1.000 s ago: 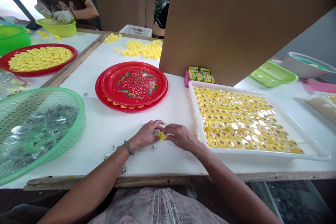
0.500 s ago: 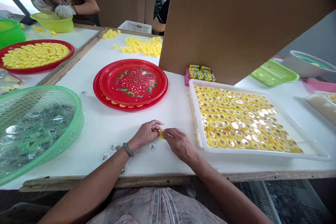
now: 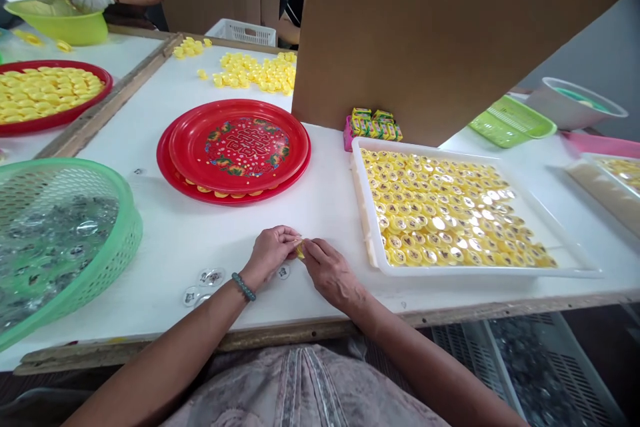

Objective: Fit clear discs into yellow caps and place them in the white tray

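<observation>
Between my two hands is a small yellow plastic piece (image 3: 301,251), pinched by the fingers of both. My left hand (image 3: 273,252), with a bead bracelet at the wrist, grips it from the left. My right hand (image 3: 330,271) holds it from the right; the fingers partly cover it. Beneath them on the white table lies a clear round disc (image 3: 283,272) with a small dark print. More such discs (image 3: 211,276) lie by my left wrist. To the right, a white tray (image 3: 480,272) holds rows of yellow pieces with printed round faces.
A green basket (image 3: 131,230) of clear discs stands at the left. Stacked red trays (image 3: 245,183) sit ahead, with loose yellow pieces (image 3: 260,73) behind. A cardboard panel (image 3: 390,40) rises beyond the white tray. Across the table, a gloved person works over a yellow-green bowl (image 3: 85,30).
The view has shifted, so the table's things appear further left and slightly higher. Both hands stay together on the yellow piece, which is now turned more on edge.
</observation>
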### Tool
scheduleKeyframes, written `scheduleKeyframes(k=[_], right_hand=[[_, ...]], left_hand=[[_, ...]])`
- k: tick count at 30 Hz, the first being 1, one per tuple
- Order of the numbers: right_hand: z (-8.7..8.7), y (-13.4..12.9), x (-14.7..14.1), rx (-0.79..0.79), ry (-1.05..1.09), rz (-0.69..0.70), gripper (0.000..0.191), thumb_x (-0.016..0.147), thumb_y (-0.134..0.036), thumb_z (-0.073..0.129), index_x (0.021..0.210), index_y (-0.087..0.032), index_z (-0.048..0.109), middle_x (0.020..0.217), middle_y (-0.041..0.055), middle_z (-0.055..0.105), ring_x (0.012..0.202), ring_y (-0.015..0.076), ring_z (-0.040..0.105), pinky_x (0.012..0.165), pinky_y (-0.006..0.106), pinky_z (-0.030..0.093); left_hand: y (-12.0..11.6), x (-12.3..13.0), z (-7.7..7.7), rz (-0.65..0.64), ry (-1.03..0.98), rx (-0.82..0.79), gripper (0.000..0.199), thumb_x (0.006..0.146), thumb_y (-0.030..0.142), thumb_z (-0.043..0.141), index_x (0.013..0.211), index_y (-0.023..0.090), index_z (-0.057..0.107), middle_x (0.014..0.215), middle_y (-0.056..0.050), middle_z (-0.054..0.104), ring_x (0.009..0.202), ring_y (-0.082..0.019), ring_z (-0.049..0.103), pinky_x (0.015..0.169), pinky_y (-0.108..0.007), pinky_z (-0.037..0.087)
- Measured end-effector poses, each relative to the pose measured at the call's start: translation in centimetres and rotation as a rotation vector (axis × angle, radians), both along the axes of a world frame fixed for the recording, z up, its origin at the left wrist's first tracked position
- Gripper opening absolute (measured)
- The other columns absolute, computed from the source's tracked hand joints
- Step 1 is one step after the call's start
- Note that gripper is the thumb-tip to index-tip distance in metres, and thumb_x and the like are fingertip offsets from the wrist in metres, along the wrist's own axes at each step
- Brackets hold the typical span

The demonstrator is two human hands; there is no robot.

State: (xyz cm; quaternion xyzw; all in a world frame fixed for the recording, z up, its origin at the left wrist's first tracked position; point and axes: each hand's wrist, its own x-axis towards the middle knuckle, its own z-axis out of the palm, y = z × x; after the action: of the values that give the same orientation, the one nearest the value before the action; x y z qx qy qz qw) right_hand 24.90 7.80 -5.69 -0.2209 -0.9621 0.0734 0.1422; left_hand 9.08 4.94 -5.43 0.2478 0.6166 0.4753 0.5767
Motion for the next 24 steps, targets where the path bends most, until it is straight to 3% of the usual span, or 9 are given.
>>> scheduleKeyframes(k=[4,9,13,19,24], right_hand=[[-0.1,0.7,0.2,-0.160,0.153,-0.039,0.017,0.090,-0.017,0.050,0.101,-0.017,0.063,0.103,0.0071,0.063,0.093,0.0186,0.056,0.080,0.028,0.049],[0.0,1.0,0.0,-0.326,0.413,-0.224,0.009,0.083,-0.019,0.061,0.089,-0.020,0.067,0.091,0.0037,0.066,0.087,0.0144,0.060,0.081,0.025,0.048],[-0.5,0.9,-0.1,-0.293,0.304,-0.226,0.006,0.080,-0.016,0.061,0.078,-0.019,0.066,0.081,0.0020,0.066,0.079,0.0135,0.060,0.077,0.022,0.046],[-1.5,1.5,0.2,-0.135,0.147,-0.130,0.014,0.072,-0.009,0.053,0.077,-0.019,0.061,0.079,-0.0017,0.065,0.076,0.0118,0.058,0.078,0.021,0.042],[-2.3,1.1,-0.2,-0.066,0.131,-0.209,0.009,0.076,-0.027,0.050,0.076,-0.020,0.055,0.074,-0.0010,0.066,0.065,0.0131,0.059,0.068,0.021,0.045]], left_hand=[[0.1,-0.1,0.5,0.021,-0.045,-0.018,0.037,0.051,0.031,0.081,0.076,0.012,0.063,0.077,-0.009,0.070,0.069,-0.018,0.065,0.065,-0.029,0.052],[-0.5,0.4,1.0,0.044,0.021,0.039,0.037,0.058,0.035,0.077,0.084,0.012,0.064,0.079,-0.009,0.071,0.074,-0.019,0.066,0.068,-0.027,0.052],[-0.4,0.5,1.1,0.006,0.155,-0.020,0.036,0.055,0.034,0.077,0.081,0.013,0.065,0.074,-0.007,0.072,0.072,-0.018,0.067,0.065,-0.023,0.052],[1.4,-0.3,0.7,-0.056,0.134,-0.205,0.039,0.045,0.024,0.080,0.080,0.015,0.066,0.071,-0.005,0.073,0.070,-0.022,0.068,0.059,-0.024,0.055],[1.7,0.0,1.1,-0.090,0.153,-0.211,0.039,0.043,0.028,0.078,0.078,0.016,0.064,0.071,-0.006,0.073,0.077,-0.026,0.068,0.063,-0.028,0.057]])
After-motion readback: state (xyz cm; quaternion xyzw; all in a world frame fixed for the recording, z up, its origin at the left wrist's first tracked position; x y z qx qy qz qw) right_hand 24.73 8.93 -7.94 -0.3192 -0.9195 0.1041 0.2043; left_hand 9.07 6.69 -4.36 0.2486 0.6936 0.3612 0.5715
